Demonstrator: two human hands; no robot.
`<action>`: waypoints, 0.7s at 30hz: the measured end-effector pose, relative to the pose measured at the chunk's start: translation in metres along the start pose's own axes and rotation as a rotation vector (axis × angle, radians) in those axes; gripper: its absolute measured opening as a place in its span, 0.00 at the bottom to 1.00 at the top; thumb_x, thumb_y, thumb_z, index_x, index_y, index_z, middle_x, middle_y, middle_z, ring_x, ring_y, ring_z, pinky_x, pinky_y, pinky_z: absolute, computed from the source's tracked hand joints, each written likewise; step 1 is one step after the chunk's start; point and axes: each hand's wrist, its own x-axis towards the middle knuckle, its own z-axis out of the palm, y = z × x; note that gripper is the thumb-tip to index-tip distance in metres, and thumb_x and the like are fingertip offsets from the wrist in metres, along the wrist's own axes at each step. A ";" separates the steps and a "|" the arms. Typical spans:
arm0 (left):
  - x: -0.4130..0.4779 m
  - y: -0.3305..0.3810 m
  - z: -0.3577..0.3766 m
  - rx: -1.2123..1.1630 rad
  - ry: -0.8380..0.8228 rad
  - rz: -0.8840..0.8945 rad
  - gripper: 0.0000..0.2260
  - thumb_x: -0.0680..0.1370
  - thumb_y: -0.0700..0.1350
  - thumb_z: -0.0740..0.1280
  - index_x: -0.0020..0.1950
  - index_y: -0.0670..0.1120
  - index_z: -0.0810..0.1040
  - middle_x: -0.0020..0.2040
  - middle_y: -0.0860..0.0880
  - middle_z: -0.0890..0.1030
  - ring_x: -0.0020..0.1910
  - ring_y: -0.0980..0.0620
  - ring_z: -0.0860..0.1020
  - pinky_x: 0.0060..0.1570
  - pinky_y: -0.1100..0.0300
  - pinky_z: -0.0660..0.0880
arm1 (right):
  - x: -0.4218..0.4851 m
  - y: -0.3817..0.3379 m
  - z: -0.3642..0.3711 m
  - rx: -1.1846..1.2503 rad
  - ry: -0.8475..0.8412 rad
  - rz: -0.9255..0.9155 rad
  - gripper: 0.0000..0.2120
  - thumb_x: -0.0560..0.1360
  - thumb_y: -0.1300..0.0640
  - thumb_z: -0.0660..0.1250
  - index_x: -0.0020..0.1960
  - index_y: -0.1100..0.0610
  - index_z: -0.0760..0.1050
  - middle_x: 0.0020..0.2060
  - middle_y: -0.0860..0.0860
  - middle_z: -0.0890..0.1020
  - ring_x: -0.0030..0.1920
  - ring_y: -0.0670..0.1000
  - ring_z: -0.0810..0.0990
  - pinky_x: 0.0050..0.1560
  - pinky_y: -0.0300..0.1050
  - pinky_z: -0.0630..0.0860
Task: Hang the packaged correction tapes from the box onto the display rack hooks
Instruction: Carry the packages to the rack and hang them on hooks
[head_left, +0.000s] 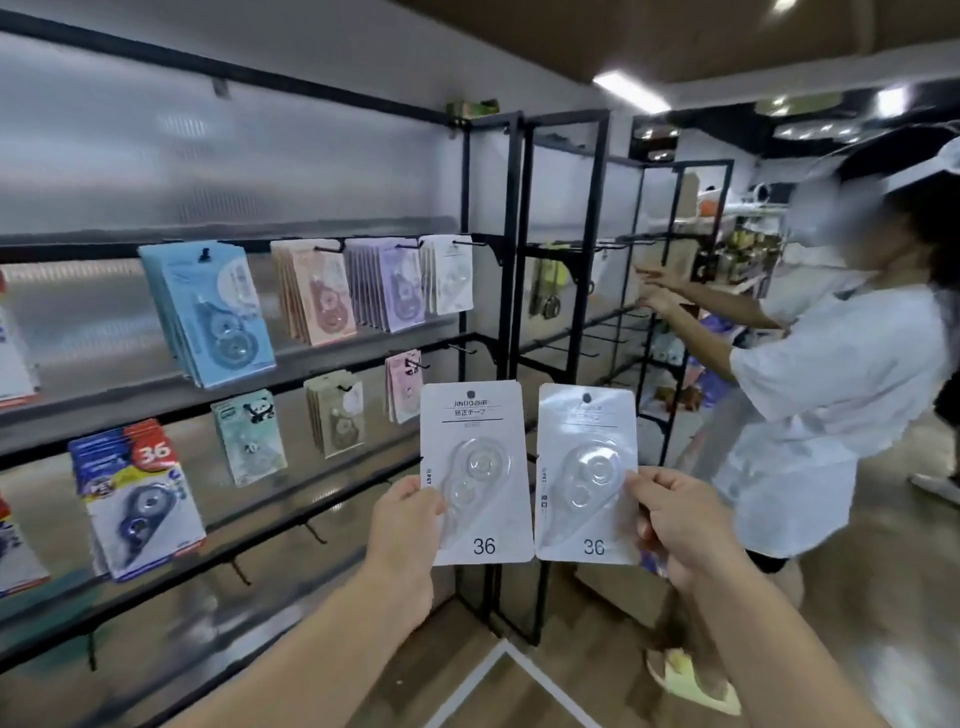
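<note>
Two white correction-tape packs are held up in front of the rack (489, 249), side by side and almost touching, upright with their hang holes at the top. The left hand (402, 525) pinches the left pack (478, 467) at its lower left edge, fingers (415, 493) clamped on the card. The right hand (675, 525) grips the right pack (587, 467) the same way at its lower right edge. Neither is on a hook yet, and the box is out of sight. A matching white stack (449, 278) hangs on the upper bar, with a bare hook (462, 348) below it.

My worry is that, gripped so low, each card could swing or flex as its small hole meets a hook tip. With both hands full, nothing steadies it, so one may slip and drop. Another person (810, 415) is reaching into the next bay and might jostle an arm.
</note>
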 end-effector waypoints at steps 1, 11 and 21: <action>0.011 0.000 0.014 -0.006 0.014 0.003 0.10 0.74 0.30 0.56 0.41 0.42 0.72 0.41 0.42 0.79 0.40 0.45 0.75 0.41 0.55 0.71 | 0.021 -0.004 -0.001 -0.003 -0.029 -0.009 0.09 0.80 0.60 0.62 0.46 0.63 0.78 0.17 0.48 0.69 0.18 0.45 0.62 0.21 0.36 0.60; 0.107 0.023 0.092 0.000 0.195 0.059 0.07 0.74 0.32 0.58 0.46 0.38 0.75 0.42 0.43 0.79 0.42 0.45 0.75 0.47 0.51 0.71 | 0.194 -0.052 0.024 -0.039 -0.251 -0.054 0.08 0.79 0.60 0.62 0.46 0.62 0.77 0.17 0.46 0.71 0.17 0.43 0.62 0.19 0.36 0.60; 0.212 0.068 0.094 0.036 0.287 0.210 0.10 0.74 0.31 0.58 0.37 0.42 0.73 0.34 0.45 0.77 0.35 0.46 0.76 0.29 0.60 0.69 | 0.284 -0.082 0.106 -0.008 -0.324 -0.118 0.07 0.79 0.61 0.63 0.45 0.61 0.77 0.17 0.44 0.72 0.16 0.42 0.64 0.22 0.36 0.62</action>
